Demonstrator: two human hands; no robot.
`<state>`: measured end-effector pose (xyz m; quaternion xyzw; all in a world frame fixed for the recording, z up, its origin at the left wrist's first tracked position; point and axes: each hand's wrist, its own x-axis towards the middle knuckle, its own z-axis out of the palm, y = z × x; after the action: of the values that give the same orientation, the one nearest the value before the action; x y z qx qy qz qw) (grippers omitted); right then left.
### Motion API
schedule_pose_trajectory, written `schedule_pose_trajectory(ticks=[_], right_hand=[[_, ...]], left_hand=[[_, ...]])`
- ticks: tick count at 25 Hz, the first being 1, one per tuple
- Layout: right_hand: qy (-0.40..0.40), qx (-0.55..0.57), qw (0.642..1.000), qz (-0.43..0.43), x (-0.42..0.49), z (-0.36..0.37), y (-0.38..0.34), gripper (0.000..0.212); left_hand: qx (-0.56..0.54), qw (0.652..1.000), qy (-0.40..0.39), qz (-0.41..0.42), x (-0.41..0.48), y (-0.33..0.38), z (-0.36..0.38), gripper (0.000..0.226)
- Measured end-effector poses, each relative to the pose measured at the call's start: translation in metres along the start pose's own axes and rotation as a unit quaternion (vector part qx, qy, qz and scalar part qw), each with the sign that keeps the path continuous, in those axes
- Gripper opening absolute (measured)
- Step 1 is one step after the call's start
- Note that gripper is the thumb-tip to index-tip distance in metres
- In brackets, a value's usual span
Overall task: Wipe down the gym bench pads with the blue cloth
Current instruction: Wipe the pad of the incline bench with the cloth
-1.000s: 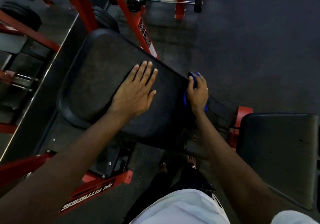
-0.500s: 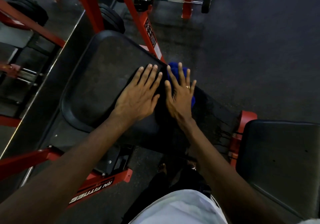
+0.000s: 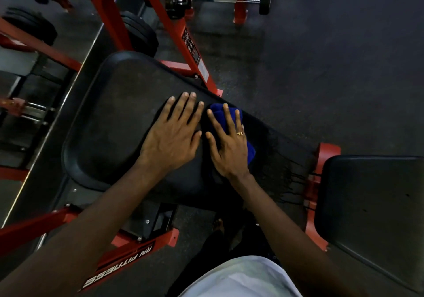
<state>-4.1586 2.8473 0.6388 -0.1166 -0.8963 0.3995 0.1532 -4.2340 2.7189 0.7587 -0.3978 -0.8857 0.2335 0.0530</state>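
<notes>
Two flat hands lie on the long black pad (image 3: 110, 113): the right hand (image 3: 227, 145) presses the blue cloth (image 3: 217, 111) with straight fingers, and the bare left hand (image 3: 172, 140) sits just left, where the pad looks maybe dry.

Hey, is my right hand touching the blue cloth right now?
Touching. The head view shows the right hand lying flat and spread on top of the blue cloth.
</notes>
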Motion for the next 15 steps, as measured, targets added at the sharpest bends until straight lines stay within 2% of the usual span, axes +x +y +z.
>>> schedule_pose_trajectory(ticks=[2,4,8,15], right_hand=[[-0.014,0.001,0.999,0.029,0.005,-0.002,-0.006,0.054],[-0.025,0.021,0.998,0.054,-0.004,-0.004,-0.012,0.055],[-0.021,0.028,0.998,0.053,-0.037,-0.003,-0.007,0.059],[0.011,-0.003,0.995,0.099,0.035,-0.002,0.021,0.057]], left_hand=[[-0.034,0.999,-0.008,-0.015,0.014,0.001,-0.004,0.063],[-0.052,0.998,-0.017,0.004,0.034,0.003,-0.005,0.066],[-0.017,0.998,-0.034,0.043,0.057,0.005,0.001,0.063],[0.018,0.999,-0.017,0.038,0.061,0.007,0.009,0.058]])
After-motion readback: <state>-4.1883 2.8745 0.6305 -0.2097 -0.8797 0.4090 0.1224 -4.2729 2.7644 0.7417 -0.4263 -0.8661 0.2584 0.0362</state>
